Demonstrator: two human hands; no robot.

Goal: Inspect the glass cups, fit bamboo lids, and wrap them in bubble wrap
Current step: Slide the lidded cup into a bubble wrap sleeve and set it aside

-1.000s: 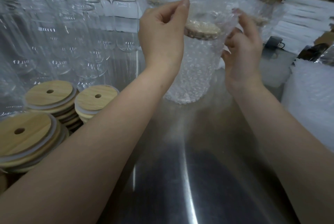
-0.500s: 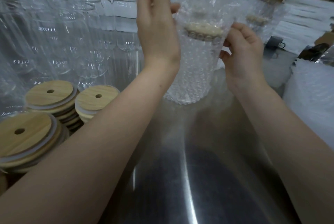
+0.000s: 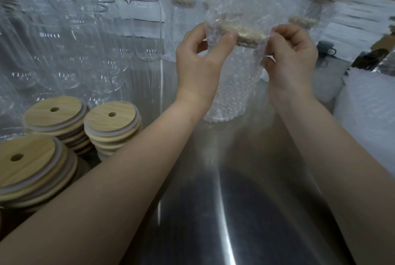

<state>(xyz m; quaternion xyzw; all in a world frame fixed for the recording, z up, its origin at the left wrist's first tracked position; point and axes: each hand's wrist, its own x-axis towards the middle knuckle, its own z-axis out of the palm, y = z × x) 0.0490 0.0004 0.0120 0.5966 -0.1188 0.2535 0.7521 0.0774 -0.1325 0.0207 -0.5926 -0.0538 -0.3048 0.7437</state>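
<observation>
Steel table [image 3: 235,211] nearest. Bamboo lid stacks [image 3: 111,119] at near left. Mid-table: lidded cup [image 3: 245,33] upright inside bubble wrap [image 3: 233,85]. Left hand [image 3: 198,66] and right hand [image 3: 292,59] each pinch the wrap at lid height, fingers curled. Behind: bare glass cups [image 3: 85,40], wrapped cups [image 3: 181,8].

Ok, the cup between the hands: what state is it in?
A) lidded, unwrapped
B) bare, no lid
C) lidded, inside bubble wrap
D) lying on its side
C: the bamboo lid shows through the bubble wrap round the upright cup, and the left hand and right hand each pinch the wrap near the lid.
</observation>
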